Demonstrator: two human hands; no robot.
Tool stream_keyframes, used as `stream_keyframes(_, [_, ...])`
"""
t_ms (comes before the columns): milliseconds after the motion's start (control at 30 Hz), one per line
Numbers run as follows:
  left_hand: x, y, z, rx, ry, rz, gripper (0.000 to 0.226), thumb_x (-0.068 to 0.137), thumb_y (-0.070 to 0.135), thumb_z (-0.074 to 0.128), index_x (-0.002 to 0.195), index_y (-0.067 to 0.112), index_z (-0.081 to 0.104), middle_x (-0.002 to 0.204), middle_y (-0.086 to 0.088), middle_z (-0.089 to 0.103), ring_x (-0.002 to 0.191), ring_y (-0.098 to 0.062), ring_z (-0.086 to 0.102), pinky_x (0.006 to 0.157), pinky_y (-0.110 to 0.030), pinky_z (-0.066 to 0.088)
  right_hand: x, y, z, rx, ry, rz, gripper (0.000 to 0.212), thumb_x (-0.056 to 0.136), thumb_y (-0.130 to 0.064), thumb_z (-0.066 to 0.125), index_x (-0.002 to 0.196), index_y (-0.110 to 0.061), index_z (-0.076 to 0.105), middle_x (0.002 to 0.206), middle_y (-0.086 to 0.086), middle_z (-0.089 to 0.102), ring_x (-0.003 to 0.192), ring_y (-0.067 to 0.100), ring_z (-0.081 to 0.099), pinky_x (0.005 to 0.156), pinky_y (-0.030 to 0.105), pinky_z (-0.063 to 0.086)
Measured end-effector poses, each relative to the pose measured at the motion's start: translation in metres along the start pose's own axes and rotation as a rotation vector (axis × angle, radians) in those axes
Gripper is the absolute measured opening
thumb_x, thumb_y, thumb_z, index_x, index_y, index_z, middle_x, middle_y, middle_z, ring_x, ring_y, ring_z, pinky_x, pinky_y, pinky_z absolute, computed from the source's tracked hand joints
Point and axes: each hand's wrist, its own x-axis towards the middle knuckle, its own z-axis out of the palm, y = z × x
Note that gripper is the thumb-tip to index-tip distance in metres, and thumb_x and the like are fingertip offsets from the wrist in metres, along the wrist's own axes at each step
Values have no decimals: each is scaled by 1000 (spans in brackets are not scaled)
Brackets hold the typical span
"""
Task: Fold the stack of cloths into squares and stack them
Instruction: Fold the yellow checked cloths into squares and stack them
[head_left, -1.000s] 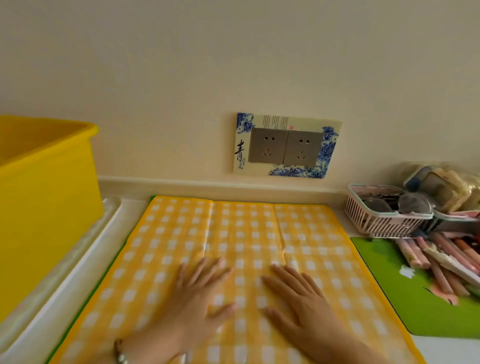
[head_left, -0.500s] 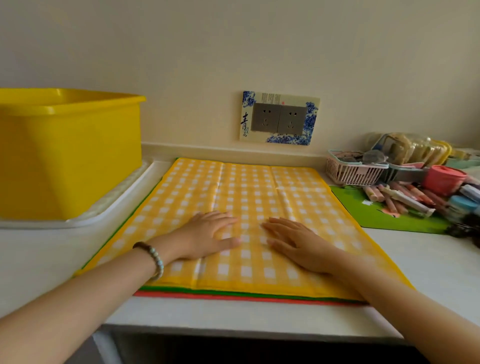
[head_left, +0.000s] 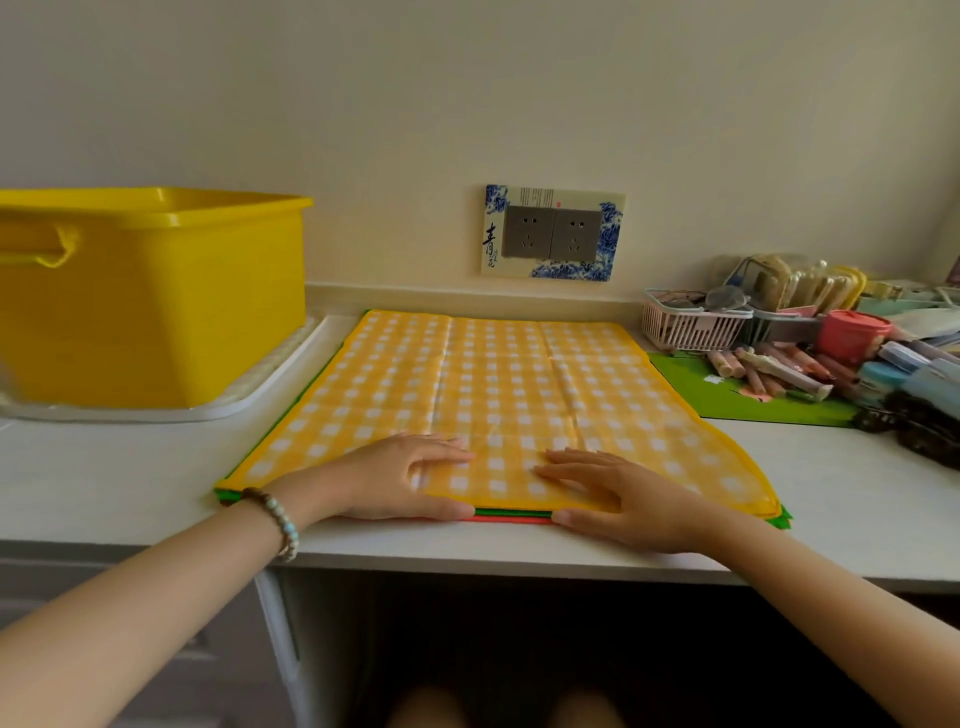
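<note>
A yellow-and-white checked cloth (head_left: 498, 384) lies spread flat on top of a stack on the white counter. Thin green (head_left: 511, 513) and red edges of the cloths beneath show along the near side. My left hand (head_left: 400, 478) is at the cloth's near edge, fingers flat on top and thumb tucked beneath, pinching it. My right hand (head_left: 613, 493) pinches the same edge just to the right, its thumb at the front of the stack. The two hands sit close together near the middle of that edge.
A big yellow tub (head_left: 156, 301) stands on a white tray (head_left: 270, 384) at the left. A pink basket (head_left: 691, 325), a green mat (head_left: 727, 395) and several small items crowd the right. A wall socket (head_left: 553, 234) is behind. The counter's front edge (head_left: 467, 561) lies just below my hands.
My hands slid back from the middle of the yellow cloth to its near edge, and the thumbs went under it. The view pulled back from the counter.
</note>
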Motion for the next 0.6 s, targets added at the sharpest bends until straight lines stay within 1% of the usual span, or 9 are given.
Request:
stream_keyframes(67, [-4,4,-3,-82,-2,-26,70,62,79,57,126,52,48,144,30,31,135,7,25,114,-26,21,-1,-1,-2,43,-9,11,51,85,-60,48,134,-51,40,145,-31,27,133,-12,21,111,18,15])
stream_keyframes(167, [-9,5,-9,-124,-3,-49,50,71,71,58,116,52,58,134,28,47,122,6,43,106,-25,34,-4,0,-5,121,-16,34,41,90,-51,49,130,-45,48,143,-28,35,131,-8,31,111,19,22])
stream_keyframes(233, [-12,6,-16,-113,6,-45,36,78,61,59,110,45,65,117,29,58,108,12,49,96,-19,37,-7,2,-11,124,-28,71,37,92,-45,49,129,-40,51,139,-25,42,128,-3,40,107,19,30])
stream_keyframes(300, [-14,10,-27,-118,17,-57,24,85,46,60,100,32,72,92,25,66,82,14,55,79,-14,39,-11,4,-22,105,-13,109,33,93,-40,49,125,-35,57,125,-24,55,116,-2,51,95,12,37])
stream_keyframes(367, [-15,12,-40,-112,36,-49,18,86,42,61,87,30,75,78,17,70,69,8,56,71,-18,40,-14,4,-36,111,19,104,23,93,-35,52,112,-34,66,107,-25,64,98,-5,59,85,9,42])
stream_keyframes(433, [-16,16,-55,-106,50,-29,21,86,44,62,78,30,75,79,5,73,72,-5,60,73,-30,46,-14,2,-52,159,32,95,18,92,-31,54,100,-30,71,96,-16,71,89,-1,65,84,17,49])
stream_keyframes(467, [-15,19,-64,-116,64,-21,22,85,43,62,77,27,75,80,1,73,73,-12,63,75,-30,47,-13,-2,-62,173,36,93,18,92,-29,55,96,-27,72,91,-11,73,86,2,66,84,19,50])
stream_keyframes(567, [-10,28,-92,-169,148,0,16,85,32,67,77,20,73,76,5,74,75,-11,70,72,-15,49,-7,-10,-93,92,112,63,14,89,-28,59,85,-27,73,79,-7,73,76,4,66,75,15,49])
stream_keyframes(600, [-6,31,-102,-168,188,12,13,84,30,68,77,20,72,75,5,74,73,-12,70,70,-15,50,-3,-11,-103,29,171,51,13,88,-30,61,81,-29,72,77,-7,72,75,5,65,75,17,49])
